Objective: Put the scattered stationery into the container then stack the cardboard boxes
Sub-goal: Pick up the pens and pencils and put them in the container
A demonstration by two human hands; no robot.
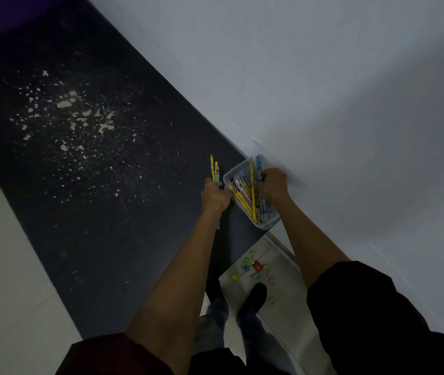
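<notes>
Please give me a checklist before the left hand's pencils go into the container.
1. Left hand grips pencil bunch: ok.
2. Container open on top: ok.
3. Container fully on table: cannot tell; it sits at the corner.
4. Right hand free to steady it: not ok; it holds blue and yellow pencils.
5. All stationery collected: not ok; small coloured items lie on the floor.

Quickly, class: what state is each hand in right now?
Left hand: fingers curled round a bunch of pencils, beside the container.
Right hand: fingers curled round blue pencils, above the container.
</notes>
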